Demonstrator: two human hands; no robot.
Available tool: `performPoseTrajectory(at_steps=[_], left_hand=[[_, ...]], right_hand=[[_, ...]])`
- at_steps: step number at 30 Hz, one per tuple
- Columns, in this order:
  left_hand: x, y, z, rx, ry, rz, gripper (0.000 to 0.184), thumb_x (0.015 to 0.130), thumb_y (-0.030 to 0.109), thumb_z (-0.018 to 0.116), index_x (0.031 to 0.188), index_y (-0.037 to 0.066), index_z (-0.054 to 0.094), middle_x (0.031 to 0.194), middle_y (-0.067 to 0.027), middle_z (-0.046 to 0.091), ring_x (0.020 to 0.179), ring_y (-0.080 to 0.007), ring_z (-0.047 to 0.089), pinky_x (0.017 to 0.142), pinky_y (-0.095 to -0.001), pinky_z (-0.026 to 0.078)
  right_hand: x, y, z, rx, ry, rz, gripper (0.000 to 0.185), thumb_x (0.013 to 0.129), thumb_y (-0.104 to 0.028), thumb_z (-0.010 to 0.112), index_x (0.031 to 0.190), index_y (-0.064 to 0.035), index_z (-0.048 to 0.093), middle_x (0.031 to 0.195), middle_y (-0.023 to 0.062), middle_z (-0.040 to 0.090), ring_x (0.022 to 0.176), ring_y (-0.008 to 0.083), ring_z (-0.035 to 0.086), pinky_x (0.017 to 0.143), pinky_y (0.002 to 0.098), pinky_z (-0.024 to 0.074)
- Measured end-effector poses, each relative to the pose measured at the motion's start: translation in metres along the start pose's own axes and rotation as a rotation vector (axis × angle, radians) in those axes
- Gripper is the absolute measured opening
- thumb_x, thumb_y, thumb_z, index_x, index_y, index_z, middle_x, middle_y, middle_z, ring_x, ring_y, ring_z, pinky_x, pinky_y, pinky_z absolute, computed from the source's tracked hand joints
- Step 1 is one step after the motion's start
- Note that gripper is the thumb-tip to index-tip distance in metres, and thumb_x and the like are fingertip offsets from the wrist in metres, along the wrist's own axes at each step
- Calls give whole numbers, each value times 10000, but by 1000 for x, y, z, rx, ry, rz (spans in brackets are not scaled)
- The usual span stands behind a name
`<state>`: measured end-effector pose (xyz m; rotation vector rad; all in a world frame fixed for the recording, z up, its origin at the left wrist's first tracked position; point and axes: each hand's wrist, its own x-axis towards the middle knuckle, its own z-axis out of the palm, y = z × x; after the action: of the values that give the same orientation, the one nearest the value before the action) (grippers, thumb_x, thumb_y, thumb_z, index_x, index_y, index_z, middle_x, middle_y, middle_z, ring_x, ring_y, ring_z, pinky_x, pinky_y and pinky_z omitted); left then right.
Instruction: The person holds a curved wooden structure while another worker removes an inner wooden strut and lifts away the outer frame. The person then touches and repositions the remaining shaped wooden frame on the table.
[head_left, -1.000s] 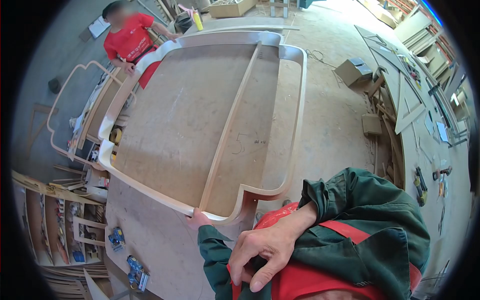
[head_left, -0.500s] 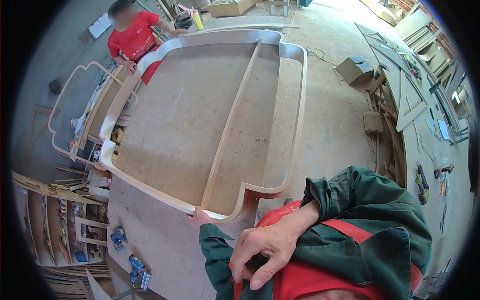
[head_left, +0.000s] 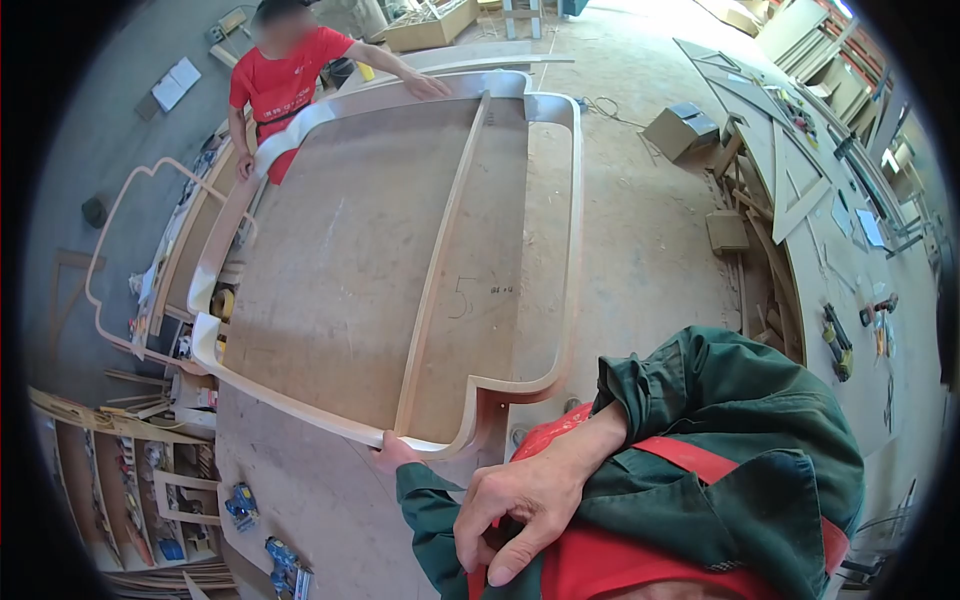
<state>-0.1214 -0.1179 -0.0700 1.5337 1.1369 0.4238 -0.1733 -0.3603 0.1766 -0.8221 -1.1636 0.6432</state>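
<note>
Curved wooden frame [head_left: 576, 230]: centre of view, over desk [head_left: 300, 475]. Straight slat [head_left: 441, 250] spans frame from 1 to 6 o'clock.

Directions from frame centre:
- 6 o'clock: left hand [head_left: 398, 453]. Fingers closed on frame rim at lower slat end.
- 5 o'clock: right hand [head_left: 523, 510], apart from frame, near red fabric [head_left: 640, 565]. Fingers curled, narrow gap to thumb; grip on fabric: cannot tell.
- 11 o'clock: co-worker [head_left: 285, 85], both hands at frame rim.
- 7 o'clock: two blue tools [head_left: 288, 568] on desk.
- 2 o'clock: cardboard box [head_left: 680, 132].
</note>
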Motion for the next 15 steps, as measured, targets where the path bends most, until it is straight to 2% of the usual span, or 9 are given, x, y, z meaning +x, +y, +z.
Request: performPoseTrajectory(at_steps=[3,15], left_hand=[[0,-1,0,-5,-7,24,542,761,102,593,1265,-83,514,1169,-233,607,993,-362,626,841,-424,521],[-9,8,0,14,15,0,545,759,95,596,1274,-64,516,1175,-225,605,997,-358,622,843,-434,522]], right_hand=[[-1,-2,1,4,-1,70,285,929,-264,641,910,20,642,789,79,666,731,173,626,651,305,478],[-4,-3,2,3,5,87,281,927,-250,641,913,31,646,769,77,671,697,161,627,618,294,479]])
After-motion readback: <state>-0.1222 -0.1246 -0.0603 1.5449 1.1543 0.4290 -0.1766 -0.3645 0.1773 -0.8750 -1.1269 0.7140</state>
